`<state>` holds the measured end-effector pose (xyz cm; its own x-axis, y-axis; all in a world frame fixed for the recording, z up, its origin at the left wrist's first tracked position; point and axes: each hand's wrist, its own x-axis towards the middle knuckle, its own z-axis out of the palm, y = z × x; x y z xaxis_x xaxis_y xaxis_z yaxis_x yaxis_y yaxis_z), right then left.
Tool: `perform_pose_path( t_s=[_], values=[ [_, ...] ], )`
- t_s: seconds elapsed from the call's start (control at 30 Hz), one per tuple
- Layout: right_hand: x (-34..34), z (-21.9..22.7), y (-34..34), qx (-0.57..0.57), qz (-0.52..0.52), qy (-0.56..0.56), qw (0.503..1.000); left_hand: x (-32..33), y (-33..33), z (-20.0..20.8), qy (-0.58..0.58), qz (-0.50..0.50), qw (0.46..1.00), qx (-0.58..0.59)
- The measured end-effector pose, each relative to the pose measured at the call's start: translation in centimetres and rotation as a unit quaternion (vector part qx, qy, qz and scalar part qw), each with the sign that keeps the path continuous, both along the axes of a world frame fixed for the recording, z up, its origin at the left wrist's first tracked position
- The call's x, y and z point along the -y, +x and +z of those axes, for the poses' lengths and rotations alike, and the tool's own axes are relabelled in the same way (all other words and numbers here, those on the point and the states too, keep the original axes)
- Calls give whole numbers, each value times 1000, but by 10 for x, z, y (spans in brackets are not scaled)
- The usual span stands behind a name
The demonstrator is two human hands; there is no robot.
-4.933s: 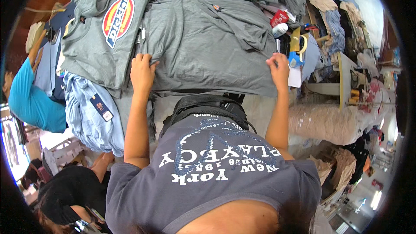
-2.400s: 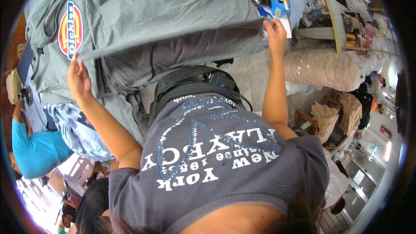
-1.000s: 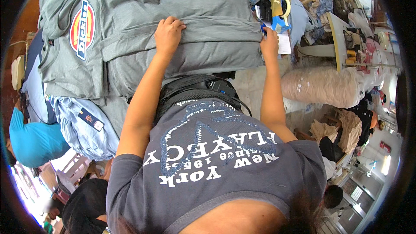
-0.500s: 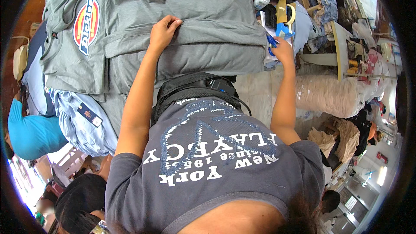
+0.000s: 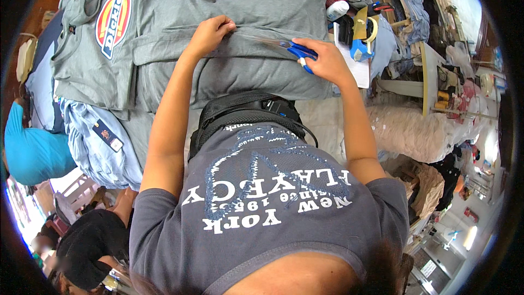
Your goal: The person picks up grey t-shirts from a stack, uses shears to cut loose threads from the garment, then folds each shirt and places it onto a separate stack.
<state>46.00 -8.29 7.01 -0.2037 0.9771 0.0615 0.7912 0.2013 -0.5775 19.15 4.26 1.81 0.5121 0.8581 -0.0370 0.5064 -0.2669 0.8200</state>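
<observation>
Grey T-shirts (image 5: 229, 0) lie in a stack before me, the top one with a colourful oval print near its left end. Above a seam of the cloth, my left hand (image 5: 213, 35) is closed in a pinch, its thumb and forefinger together. Whatever sits between those fingertips is too small to make out. My right hand (image 5: 326, 60) grips blue-handled scissors (image 5: 301, 53) over the same shirt. Their metal blades point left toward the pinching fingers, a short way from them.
At the right of the stack lie a tape dispenser (image 5: 361, 49), a white bottle (image 5: 337, 10) and white paper (image 5: 357, 71). A light-blue garment with a dark tag (image 5: 108, 135) hangs at the left. Beyond it are a person in a blue top (image 5: 38, 155) and one in black (image 5: 90, 248).
My right hand has brought the scissors from the right edge of the stack leftward over the shirt. My left hand has shifted slightly right, still pinching.
</observation>
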Motion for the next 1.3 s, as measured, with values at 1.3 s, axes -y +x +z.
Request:
perform_pose_path(
  t_s=[1.3],
  values=[
    [-47, 27, -13, -15, 47, -120, 992, -1, 2, 28, 72, -40, 996, -37]
  ],
)
